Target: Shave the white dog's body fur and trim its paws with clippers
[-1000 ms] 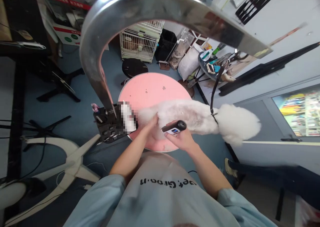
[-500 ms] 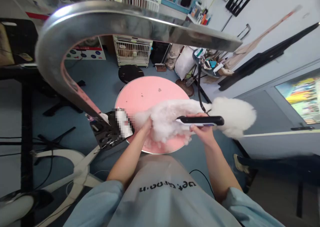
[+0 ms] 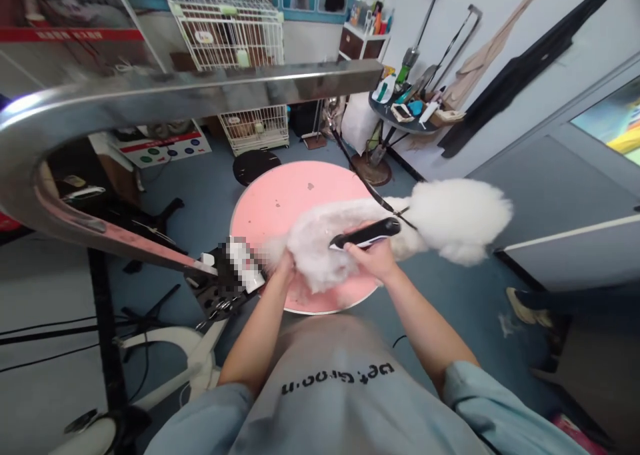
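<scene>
A fluffy white dog [image 3: 457, 218] stands on a round pink table [image 3: 270, 205], its head to the right and its rear to the left. My right hand [image 3: 377, 260] is closed around black-and-white hair clippers [image 3: 367, 235], whose blade end touches the fur on the dog's back. My left hand [image 3: 285, 268] grips the dog at its rear, with the fingers partly sunk in fur. A black strap [image 3: 367, 185] runs down to the dog's neck. Loose tufts of fur lie at the table's near edge.
A curved metal arm [image 3: 215, 95] spans above the table from the left. A black tool holder [image 3: 220, 295] with scissors hangs at the table's left. Behind are wire cages [image 3: 255, 128], a black stool [image 3: 256, 167] and a cluttered side table [image 3: 400, 118]. Another person's shoe [image 3: 525, 308] shows at right.
The clippers in my right hand have moved left along the dog's back, toward its rear. My left hand keeps its place at the rear. The view has shifted, so the metal arm appears farther left.
</scene>
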### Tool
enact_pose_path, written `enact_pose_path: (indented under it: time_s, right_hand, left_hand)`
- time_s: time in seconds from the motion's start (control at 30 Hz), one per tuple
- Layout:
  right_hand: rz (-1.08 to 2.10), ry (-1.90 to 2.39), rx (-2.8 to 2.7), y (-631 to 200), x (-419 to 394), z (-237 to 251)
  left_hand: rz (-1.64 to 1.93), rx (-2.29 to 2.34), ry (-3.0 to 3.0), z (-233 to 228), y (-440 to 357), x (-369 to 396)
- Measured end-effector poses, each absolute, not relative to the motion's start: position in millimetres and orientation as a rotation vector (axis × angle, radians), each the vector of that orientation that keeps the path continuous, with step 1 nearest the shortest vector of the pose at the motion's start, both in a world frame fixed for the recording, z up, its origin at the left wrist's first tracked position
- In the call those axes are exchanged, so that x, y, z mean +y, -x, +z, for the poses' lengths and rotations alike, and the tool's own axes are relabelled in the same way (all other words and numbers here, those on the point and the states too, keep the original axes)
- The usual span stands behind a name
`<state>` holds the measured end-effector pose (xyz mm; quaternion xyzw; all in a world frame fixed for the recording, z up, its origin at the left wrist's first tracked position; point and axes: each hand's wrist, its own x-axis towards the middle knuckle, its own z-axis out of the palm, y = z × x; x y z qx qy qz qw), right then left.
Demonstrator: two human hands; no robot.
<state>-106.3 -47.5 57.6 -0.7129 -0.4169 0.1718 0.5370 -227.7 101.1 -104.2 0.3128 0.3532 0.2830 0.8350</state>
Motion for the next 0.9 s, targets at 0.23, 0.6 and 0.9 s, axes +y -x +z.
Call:
enact_pose_path:
  time_s: [0.23, 0.6, 0.9]
  right_hand:
    - [0.537, 1.841, -1.058, 121, -50, 51]
    - [0.616, 1.726, -1.106, 117, -94, 47]
    - [0.374, 1.787, -0.948, 83, -96, 30]
  left_hand:
    - [0.579, 0.792, -0.613, -102, 225, 101]
    - [0.563, 0.781, -0.489, -94, 220, 97]
    - [0.459, 0.786, -0.388, -83, 212, 95]
